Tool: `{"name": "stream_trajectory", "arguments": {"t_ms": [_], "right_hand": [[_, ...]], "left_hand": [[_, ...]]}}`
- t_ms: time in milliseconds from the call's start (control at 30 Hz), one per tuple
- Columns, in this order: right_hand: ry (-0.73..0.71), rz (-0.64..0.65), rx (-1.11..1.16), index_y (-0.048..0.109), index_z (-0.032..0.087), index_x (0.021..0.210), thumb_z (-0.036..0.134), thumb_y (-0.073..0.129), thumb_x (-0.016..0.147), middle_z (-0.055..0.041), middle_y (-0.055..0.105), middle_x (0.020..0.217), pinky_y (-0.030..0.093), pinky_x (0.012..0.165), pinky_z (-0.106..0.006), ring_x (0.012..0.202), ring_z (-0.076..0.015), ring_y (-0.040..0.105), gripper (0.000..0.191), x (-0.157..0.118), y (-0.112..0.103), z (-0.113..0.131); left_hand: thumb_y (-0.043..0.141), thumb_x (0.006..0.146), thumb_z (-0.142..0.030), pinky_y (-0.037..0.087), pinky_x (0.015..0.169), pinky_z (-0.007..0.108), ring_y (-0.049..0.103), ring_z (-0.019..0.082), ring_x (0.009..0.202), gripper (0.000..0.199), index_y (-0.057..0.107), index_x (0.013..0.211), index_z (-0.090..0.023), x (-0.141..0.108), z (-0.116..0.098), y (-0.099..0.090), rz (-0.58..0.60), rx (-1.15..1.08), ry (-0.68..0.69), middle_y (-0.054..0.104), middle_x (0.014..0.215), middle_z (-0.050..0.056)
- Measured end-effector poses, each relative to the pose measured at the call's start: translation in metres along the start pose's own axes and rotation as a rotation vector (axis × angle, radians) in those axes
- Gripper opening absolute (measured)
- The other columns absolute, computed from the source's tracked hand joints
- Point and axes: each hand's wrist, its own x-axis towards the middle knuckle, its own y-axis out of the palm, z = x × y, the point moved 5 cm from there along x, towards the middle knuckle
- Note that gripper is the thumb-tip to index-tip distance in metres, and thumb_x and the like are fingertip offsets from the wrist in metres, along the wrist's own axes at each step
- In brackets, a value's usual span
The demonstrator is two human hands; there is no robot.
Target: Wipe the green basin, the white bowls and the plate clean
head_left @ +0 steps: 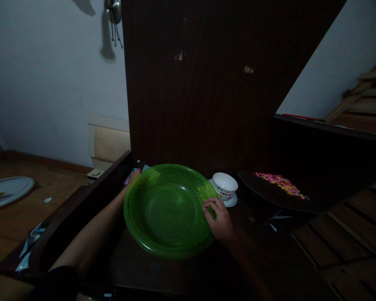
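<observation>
A green plastic basin [172, 211] with a lighter flower pattern stands tilted slightly toward me on the dark wooden surface. At its right rim is my right hand [219, 219], fingers curled over the edge to the inside. My left hand [137, 174] reaches past the basin's far left side, mostly hidden by the rim, so its fingers do not show. Close to it lies a small colourful packet [129, 177], partly covered. Just beyond my right hand, white bowls [224, 184] are stacked on a white plate [231, 202].
A dark upright panel [200, 92] rises behind the basin. On the right, pink and yellow flower shapes [282, 184] cover part of a dark curved board. A low dark side rail [81, 200] runs along the left. A white round lid-like object [9, 190] lies on the floor.
</observation>
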Motion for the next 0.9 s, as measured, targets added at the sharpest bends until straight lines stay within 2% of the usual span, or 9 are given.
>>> {"name": "stream_trajectory", "arguments": {"t_ms": [100, 200, 267, 467, 567, 700, 800, 900], "right_hand": [[0.005, -0.001, 0.005, 0.065, 0.022, 0.080, 0.024, 0.053, 0.090, -0.0063, 0.066, 0.091, 0.047, 0.085, -0.039, 0.092, -0.0232, 0.061, 0.015, 0.000, 0.000, 0.000], [0.013, 0.003, 0.015, 0.065, 0.023, 0.079, 0.024, 0.053, 0.089, -0.0067, 0.067, 0.091, 0.047, 0.084, -0.039, 0.092, -0.0235, 0.061, 0.015, 0.000, 0.000, -0.001], [0.019, 0.006, 0.025, 0.065, 0.023, 0.079, 0.024, 0.053, 0.089, -0.0066, 0.067, 0.090, 0.047, 0.084, -0.039, 0.092, -0.0237, 0.061, 0.015, 0.001, 0.001, 0.000], [0.034, 0.019, 0.042, 0.065, 0.023, 0.078, 0.025, 0.054, 0.089, -0.0056, 0.069, 0.088, 0.047, 0.083, -0.039, 0.090, -0.0240, 0.061, 0.015, 0.002, 0.001, 0.001], [0.031, 0.028, 0.042, 0.065, 0.023, 0.078, 0.025, 0.054, 0.089, -0.0056, 0.069, 0.089, 0.047, 0.084, -0.039, 0.091, -0.0240, 0.061, 0.015, 0.003, 0.001, 0.000], [0.021, 0.024, 0.048, 0.065, 0.023, 0.078, 0.025, 0.055, 0.088, -0.0058, 0.070, 0.088, 0.046, 0.083, -0.039, 0.090, -0.0243, 0.061, 0.015, 0.002, 0.001, 0.000], [0.034, 0.020, 0.046, 0.064, 0.023, 0.077, 0.026, 0.054, 0.089, -0.0055, 0.070, 0.088, 0.046, 0.084, -0.039, 0.089, -0.0241, 0.061, 0.015, 0.002, 0.001, -0.001], [0.042, 0.025, 0.043, 0.064, 0.024, 0.078, 0.026, 0.054, 0.089, -0.0054, 0.070, 0.089, 0.046, 0.084, -0.039, 0.089, -0.0239, 0.061, 0.015, 0.001, 0.002, 0.000]], "left_hand": [[0.063, 0.093, -0.036, 0.056, 0.087, 0.044, 0.064, 0.024, 0.106, 0.037, 0.059, 0.125, -0.018, -0.005, 0.003, -0.017, -0.021, -0.011, -0.084, 0.062, 0.125, 0.009], [0.058, 0.095, -0.036, 0.055, 0.088, 0.044, 0.066, 0.024, 0.105, 0.037, 0.057, 0.127, -0.016, -0.021, 0.010, -0.038, -0.090, 0.008, -0.116, 0.065, 0.123, 0.011], [0.053, 0.095, -0.029, 0.054, 0.087, 0.036, 0.068, 0.026, 0.108, 0.036, 0.054, 0.128, -0.015, -0.038, 0.019, -0.047, -0.112, 0.033, -0.126, 0.070, 0.118, 0.015], [0.055, 0.085, -0.027, 0.054, 0.068, 0.032, 0.074, 0.032, 0.091, 0.042, 0.054, 0.125, -0.012, -0.096, 0.052, -0.048, -0.038, 0.180, -0.157, 0.075, 0.101, 0.020], [0.057, 0.081, -0.023, 0.054, 0.067, 0.034, 0.074, 0.035, 0.089, 0.041, 0.057, 0.120, -0.009, -0.115, 0.059, -0.046, -0.005, 0.272, -0.145, 0.075, 0.099, 0.024], [0.050, 0.082, -0.014, 0.055, 0.072, 0.041, 0.073, 0.039, 0.089, 0.025, 0.065, 0.103, -0.008, -0.131, 0.054, -0.047, 0.003, 0.380, -0.090, 0.073, 0.093, 0.025], [0.037, 0.086, -0.009, 0.055, 0.071, 0.048, 0.070, 0.042, 0.089, 0.033, 0.065, 0.103, -0.004, -0.141, 0.042, -0.051, -0.074, 0.449, -0.063, 0.069, 0.096, 0.030], [0.033, 0.088, -0.011, 0.053, 0.080, 0.054, 0.062, 0.044, 0.107, 0.038, 0.065, 0.110, -0.006, -0.146, 0.028, -0.051, -0.161, 0.482, 0.012, 0.064, 0.111, 0.031]]}}
